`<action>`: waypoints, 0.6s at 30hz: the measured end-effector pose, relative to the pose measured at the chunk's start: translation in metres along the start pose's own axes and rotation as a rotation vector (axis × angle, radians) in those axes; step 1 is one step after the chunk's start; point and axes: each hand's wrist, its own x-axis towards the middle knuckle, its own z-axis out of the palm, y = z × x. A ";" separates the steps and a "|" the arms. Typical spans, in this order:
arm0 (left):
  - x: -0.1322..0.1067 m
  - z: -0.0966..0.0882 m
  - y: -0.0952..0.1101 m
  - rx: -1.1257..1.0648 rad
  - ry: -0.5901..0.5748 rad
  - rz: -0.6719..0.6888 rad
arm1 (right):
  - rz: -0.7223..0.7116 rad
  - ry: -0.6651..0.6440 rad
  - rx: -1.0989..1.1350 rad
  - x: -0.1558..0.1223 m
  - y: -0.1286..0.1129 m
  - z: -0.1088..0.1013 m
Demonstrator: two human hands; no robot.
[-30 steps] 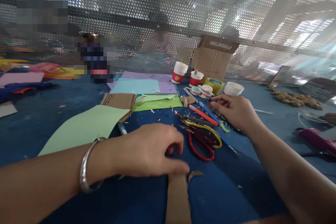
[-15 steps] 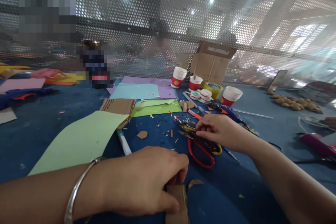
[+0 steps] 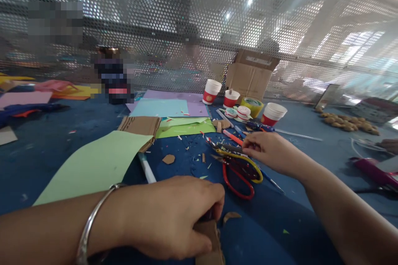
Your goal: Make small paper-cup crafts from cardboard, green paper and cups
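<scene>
My left hand (image 3: 174, 215), with a silver bangle on the wrist, is closed on a strip of brown cardboard (image 3: 211, 244) at the near edge of the blue table (image 3: 273, 223). My right hand (image 3: 269, 153) reaches over a pile of scissors, its fingers curled on a dark-handled tool (image 3: 230, 148) at the far end of the pile. The yellow-handled scissors (image 3: 245, 161) and the red-handled scissors (image 3: 238, 182) lie just below that hand.
Green paper (image 3: 96, 161), corrugated cardboard (image 3: 139, 126), blue and purple sheets (image 3: 161, 107) lie left. Red-and-white paper cups (image 3: 213, 91), tape rolls (image 3: 253, 105) and a cardboard box (image 3: 251, 72) stand behind. A white pen (image 3: 146, 167) and cardboard scraps (image 3: 168, 159) lie in the middle. Perforated mesh (image 3: 199, 20) closes the back.
My right hand came back from the pens near the cups to the scissors pile and closed on the dark tool. My left hand slid nearer and gripped the cardboard strip.
</scene>
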 end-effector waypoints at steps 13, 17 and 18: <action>0.025 -0.026 -0.059 0.189 0.435 -0.118 | 0.114 0.009 -0.072 0.001 -0.010 0.002; 0.048 -0.015 -0.070 0.178 0.588 -0.033 | 0.072 0.038 0.025 -0.004 -0.018 0.000; 0.052 -0.012 -0.071 0.191 0.604 -0.014 | 0.061 0.042 0.044 -0.005 -0.020 0.000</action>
